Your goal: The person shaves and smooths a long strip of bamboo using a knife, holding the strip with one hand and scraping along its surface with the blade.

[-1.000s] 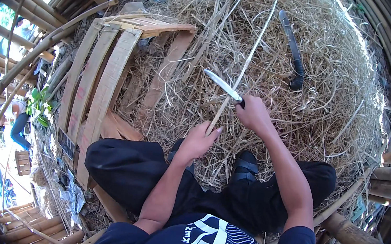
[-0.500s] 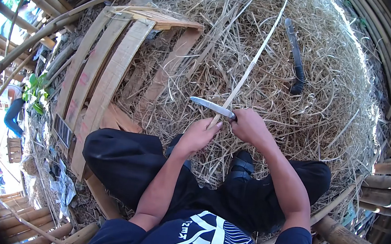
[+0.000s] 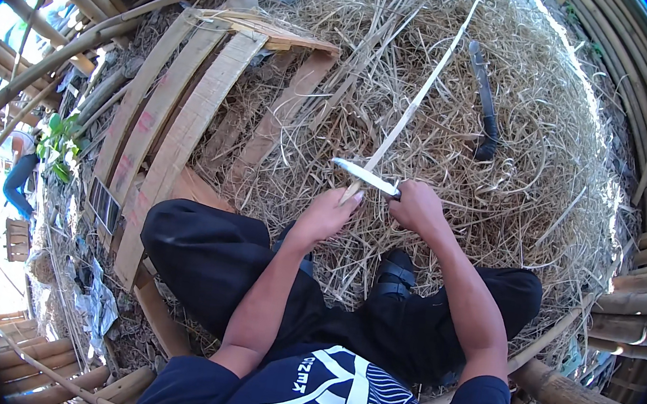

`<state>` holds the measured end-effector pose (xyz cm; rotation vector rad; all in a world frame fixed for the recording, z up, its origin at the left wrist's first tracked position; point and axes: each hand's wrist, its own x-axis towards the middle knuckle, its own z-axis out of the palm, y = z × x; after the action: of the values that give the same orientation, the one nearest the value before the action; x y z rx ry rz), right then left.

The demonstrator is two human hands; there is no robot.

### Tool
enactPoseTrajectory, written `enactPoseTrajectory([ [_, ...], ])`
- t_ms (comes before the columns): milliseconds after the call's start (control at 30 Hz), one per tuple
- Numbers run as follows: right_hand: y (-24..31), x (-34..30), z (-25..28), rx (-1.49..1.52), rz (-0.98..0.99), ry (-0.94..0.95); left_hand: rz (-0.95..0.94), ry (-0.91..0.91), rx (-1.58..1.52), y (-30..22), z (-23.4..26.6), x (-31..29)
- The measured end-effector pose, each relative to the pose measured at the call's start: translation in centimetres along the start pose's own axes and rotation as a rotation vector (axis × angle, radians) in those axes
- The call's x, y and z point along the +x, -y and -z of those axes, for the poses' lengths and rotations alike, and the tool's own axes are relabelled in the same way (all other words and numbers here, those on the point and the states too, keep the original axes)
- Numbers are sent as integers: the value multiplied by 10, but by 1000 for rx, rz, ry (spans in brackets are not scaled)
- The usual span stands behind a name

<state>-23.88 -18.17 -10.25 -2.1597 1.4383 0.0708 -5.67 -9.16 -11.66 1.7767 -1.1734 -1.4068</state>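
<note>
My left hand [image 3: 327,216] is closed round the near end of a long pale bamboo strip [image 3: 411,112], which runs away from me to the far edge of the view. My right hand [image 3: 419,207] grips the dark handle of a knife [image 3: 368,177]. Its blade points left and lies across the strip, just beyond my left fingers. Whether the blade's edge bites into the strip cannot be seen. Both hands are above the shavings, between my bent knees.
A slatted wooden crate [image 3: 189,119] lies to the left. Beyond my right hand, a dark-handled machete [image 3: 486,101] rests on the heap of shavings [image 3: 532,194]. Bamboo poles [image 3: 576,402] border the right side. Another person [image 3: 21,175] is at the far left.
My right hand and the knife have shifted slightly to the right, and my left hand a little left. The blade now looks brighter. Both hands keep their hold.
</note>
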Motion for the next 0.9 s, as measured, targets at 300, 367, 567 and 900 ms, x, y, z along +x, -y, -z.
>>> enactPoseTrajectory([
  [300,16,2,-13,-41,21,59,-26,-117,311,-24,-2,-15],
  [367,13,2,-16,-26,17,47,-42,-123,322,-18,-5,-14],
  [567,-1,23,-30,-7,64,-81,-57,-159,348,-13,-12,-16],
  [900,-109,70,59,101,-630,-474,-70,-186,311,-2,3,-69],
])
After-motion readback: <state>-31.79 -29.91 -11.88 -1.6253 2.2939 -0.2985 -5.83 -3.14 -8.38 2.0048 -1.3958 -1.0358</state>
